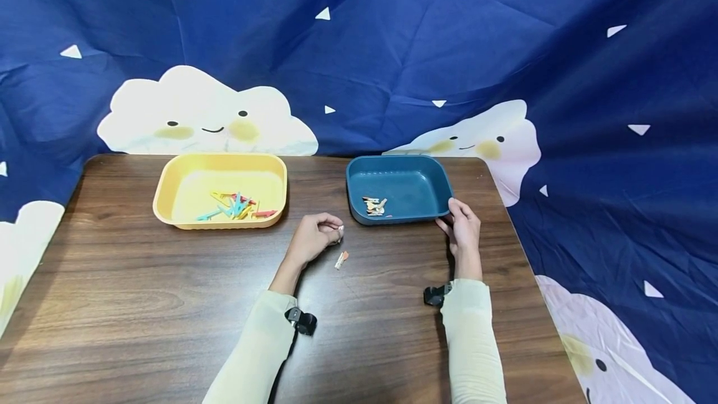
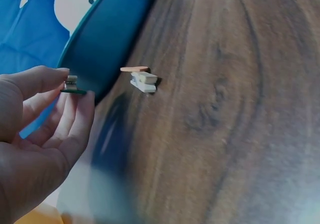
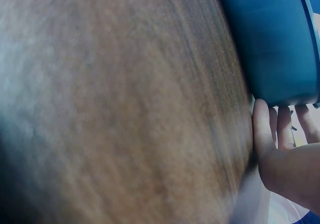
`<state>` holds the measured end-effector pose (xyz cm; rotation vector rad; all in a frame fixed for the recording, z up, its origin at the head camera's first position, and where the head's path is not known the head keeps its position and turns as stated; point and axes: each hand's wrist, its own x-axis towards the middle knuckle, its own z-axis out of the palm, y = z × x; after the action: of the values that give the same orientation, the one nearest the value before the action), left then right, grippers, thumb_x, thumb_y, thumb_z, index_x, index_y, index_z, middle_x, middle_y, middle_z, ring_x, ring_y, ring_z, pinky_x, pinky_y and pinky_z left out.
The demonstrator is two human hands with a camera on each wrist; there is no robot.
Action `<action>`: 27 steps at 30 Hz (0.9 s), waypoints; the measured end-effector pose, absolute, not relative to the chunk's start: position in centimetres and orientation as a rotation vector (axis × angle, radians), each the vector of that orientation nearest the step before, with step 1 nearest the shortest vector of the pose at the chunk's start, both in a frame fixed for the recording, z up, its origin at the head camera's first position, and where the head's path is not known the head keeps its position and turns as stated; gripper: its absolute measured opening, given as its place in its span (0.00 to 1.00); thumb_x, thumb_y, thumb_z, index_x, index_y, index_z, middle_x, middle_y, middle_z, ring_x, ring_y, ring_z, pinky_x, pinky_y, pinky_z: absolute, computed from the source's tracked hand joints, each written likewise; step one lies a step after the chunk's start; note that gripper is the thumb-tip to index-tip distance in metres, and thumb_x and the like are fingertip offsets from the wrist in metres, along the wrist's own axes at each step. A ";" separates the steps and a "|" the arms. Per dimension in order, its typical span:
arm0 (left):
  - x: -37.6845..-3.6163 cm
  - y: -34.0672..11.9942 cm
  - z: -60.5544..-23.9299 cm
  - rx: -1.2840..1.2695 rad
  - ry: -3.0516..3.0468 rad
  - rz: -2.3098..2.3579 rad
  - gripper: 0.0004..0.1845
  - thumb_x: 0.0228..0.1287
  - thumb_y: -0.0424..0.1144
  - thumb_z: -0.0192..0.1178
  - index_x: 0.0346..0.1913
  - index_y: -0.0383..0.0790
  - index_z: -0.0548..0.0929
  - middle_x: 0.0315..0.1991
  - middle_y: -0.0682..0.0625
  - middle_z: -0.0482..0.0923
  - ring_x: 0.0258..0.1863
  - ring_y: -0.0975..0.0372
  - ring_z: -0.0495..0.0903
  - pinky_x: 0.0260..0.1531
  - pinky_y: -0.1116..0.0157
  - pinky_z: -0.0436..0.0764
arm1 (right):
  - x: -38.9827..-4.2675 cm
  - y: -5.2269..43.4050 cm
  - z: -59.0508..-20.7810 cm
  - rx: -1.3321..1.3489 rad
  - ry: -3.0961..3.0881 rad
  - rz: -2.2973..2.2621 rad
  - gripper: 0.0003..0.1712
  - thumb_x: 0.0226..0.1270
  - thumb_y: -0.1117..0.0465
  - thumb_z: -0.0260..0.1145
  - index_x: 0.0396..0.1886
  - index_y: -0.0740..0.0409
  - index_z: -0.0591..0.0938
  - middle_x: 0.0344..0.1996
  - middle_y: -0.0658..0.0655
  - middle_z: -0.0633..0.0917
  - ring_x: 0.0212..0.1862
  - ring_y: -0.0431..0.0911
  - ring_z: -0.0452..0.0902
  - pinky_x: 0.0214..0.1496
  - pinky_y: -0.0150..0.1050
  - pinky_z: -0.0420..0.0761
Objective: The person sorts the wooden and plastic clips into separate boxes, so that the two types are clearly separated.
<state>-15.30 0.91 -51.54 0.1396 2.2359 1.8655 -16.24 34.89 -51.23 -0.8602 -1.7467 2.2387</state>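
Note:
Just left of the blue basin (image 1: 400, 219), my left hand (image 1: 317, 239) pinches a small wooden clothespin (image 2: 71, 82) between thumb and fingertips; a dark green piece shows on its lower side. Another wooden clothespin (image 1: 340, 260), with an orange piece at one end, lies on the table just in front of that hand. My right hand (image 1: 463, 224) rests against the basin's right front corner, its fairly straight fingers (image 3: 285, 129) touching the outer wall. Inside the basin, several small wooden clothespins (image 1: 374, 207) sit at the left front.
At the back left of the brown wooden table (image 1: 140, 304) stands a yellow basin (image 1: 168, 204). Several red, yellow and light blue plastic clothespins (image 1: 238, 206) lie in it. A blue cloth (image 1: 359, 48) printed with clouds hangs behind the table and along its right side.

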 end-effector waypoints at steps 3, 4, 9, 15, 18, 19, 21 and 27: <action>-15.6 1.1 -51.2 0.148 2.240 1.855 0.06 0.59 0.26 0.69 0.40 0.32 0.87 0.29 0.47 0.86 0.28 0.65 0.82 0.28 0.71 0.81 | -16.2 34.9 -51.2 -0.865 -1.748 2.241 0.23 0.75 0.55 0.65 0.63 0.63 0.78 0.60 0.58 0.77 0.50 0.43 0.82 0.54 0.41 0.83; -15.7 1.2 -51.1 0.152 2.245 1.849 0.06 0.59 0.26 0.69 0.40 0.32 0.87 0.29 0.47 0.86 0.27 0.64 0.83 0.28 0.70 0.81 | -16.2 34.9 -51.2 -0.864 -1.752 2.239 0.24 0.75 0.55 0.65 0.63 0.63 0.78 0.60 0.58 0.77 0.50 0.43 0.82 0.55 0.41 0.83; -16.3 1.5 -50.2 0.194 2.250 1.852 0.06 0.60 0.26 0.68 0.40 0.31 0.87 0.29 0.46 0.86 0.27 0.60 0.84 0.30 0.60 0.85 | -16.3 35.0 -51.2 -0.867 -1.763 2.241 0.25 0.75 0.54 0.65 0.65 0.63 0.77 0.60 0.57 0.77 0.52 0.43 0.81 0.59 0.43 0.80; -17.4 2.0 -49.5 0.210 2.268 1.843 0.06 0.61 0.28 0.69 0.41 0.33 0.88 0.30 0.47 0.87 0.28 0.53 0.85 0.30 0.51 0.85 | -16.3 35.0 -51.2 -0.875 -1.764 2.237 0.23 0.75 0.54 0.64 0.63 0.61 0.79 0.58 0.55 0.78 0.51 0.43 0.81 0.61 0.46 0.78; -17.8 2.3 -49.2 0.205 2.244 1.879 0.07 0.61 0.29 0.70 0.41 0.33 0.88 0.31 0.47 0.87 0.28 0.56 0.85 0.32 0.50 0.85 | -16.4 34.9 -51.1 -0.870 -1.759 2.232 0.18 0.75 0.55 0.64 0.58 0.59 0.81 0.54 0.53 0.79 0.49 0.43 0.82 0.60 0.46 0.79; -17.9 2.4 -49.1 0.204 2.233 1.895 0.07 0.61 0.28 0.70 0.41 0.33 0.88 0.32 0.46 0.87 0.28 0.57 0.85 0.32 0.51 0.86 | -16.4 34.9 -51.1 -0.869 -1.758 2.233 0.17 0.75 0.55 0.65 0.57 0.58 0.81 0.54 0.53 0.79 0.49 0.42 0.82 0.60 0.46 0.79; -18.1 2.6 -48.9 0.204 2.220 1.914 0.07 0.61 0.28 0.70 0.42 0.31 0.88 0.32 0.46 0.87 0.28 0.60 0.85 0.31 0.58 0.86 | -16.4 34.9 -51.1 -0.869 -1.757 2.233 0.16 0.75 0.55 0.65 0.56 0.57 0.81 0.53 0.52 0.79 0.48 0.42 0.82 0.60 0.46 0.80; -18.7 3.1 -48.5 0.203 2.238 1.928 0.07 0.60 0.27 0.70 0.41 0.32 0.88 0.33 0.45 0.87 0.29 0.63 0.84 0.29 0.69 0.82 | -16.3 35.0 -51.2 -0.875 -1.755 2.240 0.18 0.75 0.55 0.65 0.58 0.59 0.81 0.54 0.52 0.78 0.48 0.42 0.82 0.59 0.45 0.80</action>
<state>-18.68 3.14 -48.50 0.2033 2.2381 1.9283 -16.30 35.03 -51.24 -0.8748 -1.7549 2.2401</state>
